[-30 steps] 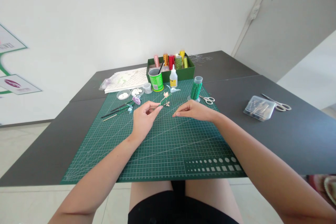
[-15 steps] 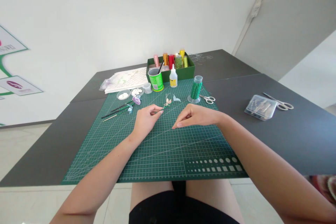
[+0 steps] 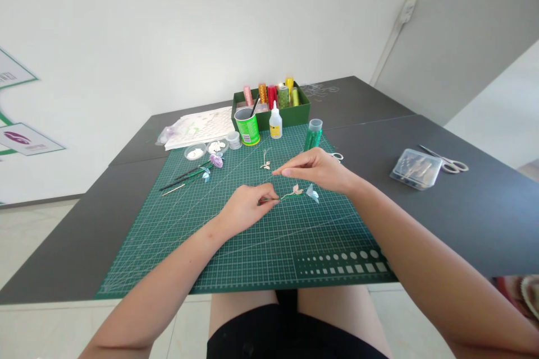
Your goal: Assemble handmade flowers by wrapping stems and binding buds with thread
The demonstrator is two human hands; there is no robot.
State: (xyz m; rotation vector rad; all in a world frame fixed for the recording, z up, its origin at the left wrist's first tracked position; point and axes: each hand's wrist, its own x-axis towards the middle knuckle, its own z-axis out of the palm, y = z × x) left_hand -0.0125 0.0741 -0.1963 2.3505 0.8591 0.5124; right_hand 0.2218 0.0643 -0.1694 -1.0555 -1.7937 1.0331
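My left hand (image 3: 246,210) is pinched on the stem end of a small flower sprig (image 3: 297,190) with pale pink and light blue petals, holding it low over the green cutting mat (image 3: 261,247). My right hand (image 3: 318,169) hovers above and behind the sprig, fingertips pinched together pointing left; whether a fine thread is in them I cannot make out. A second small pink sprig (image 3: 265,164) lies on the mat beyond the hands.
A green spool (image 3: 312,136), small scissors (image 3: 337,155), glue bottle (image 3: 275,123), green can (image 3: 246,125) and green box of thread spools (image 3: 272,102) stand at the mat's far edge. A purple flower on dark stems (image 3: 197,170) lies left. A plastic case (image 3: 415,168) and scissors (image 3: 446,164) lie right.
My left hand has moved nearer to me and rightward with the sprig, which now points right. My right hand has lifted and drawn back toward the green spool.
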